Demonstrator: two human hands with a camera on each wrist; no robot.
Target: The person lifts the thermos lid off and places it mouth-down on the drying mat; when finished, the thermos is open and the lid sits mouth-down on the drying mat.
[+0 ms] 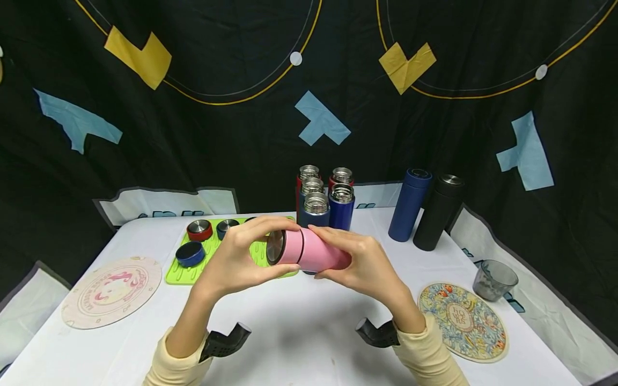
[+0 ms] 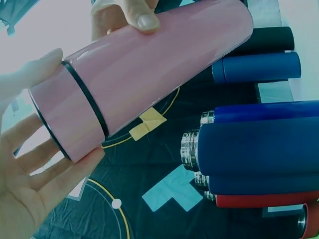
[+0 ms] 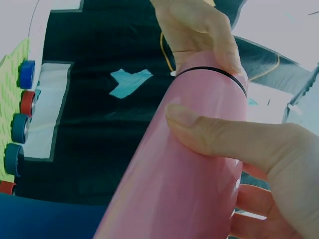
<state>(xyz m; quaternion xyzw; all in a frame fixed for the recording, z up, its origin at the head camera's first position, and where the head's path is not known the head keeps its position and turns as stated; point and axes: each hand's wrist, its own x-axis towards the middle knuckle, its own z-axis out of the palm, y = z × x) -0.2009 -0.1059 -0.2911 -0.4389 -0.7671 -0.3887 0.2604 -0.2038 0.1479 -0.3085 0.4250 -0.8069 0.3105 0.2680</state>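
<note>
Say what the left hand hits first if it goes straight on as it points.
The left hand grips the pink bottle; straight past that, likely the right hand holding the bottle's body, though depth is unclear.

I count one pink bottle (image 1: pixel 318 251) at twelve o'clock and five uncapped bottles (image 1: pixel 317 217) beyond it. At one I see two capped bottles (image 1: pixel 410 209); at eleven, one green mat (image 1: pixel 193 276) with five lids (image 3: pixel 20 128); at ten and two, two round placemats (image 1: pixel 111 303); also at two, one glass cup (image 1: pixel 493 281).
</note>
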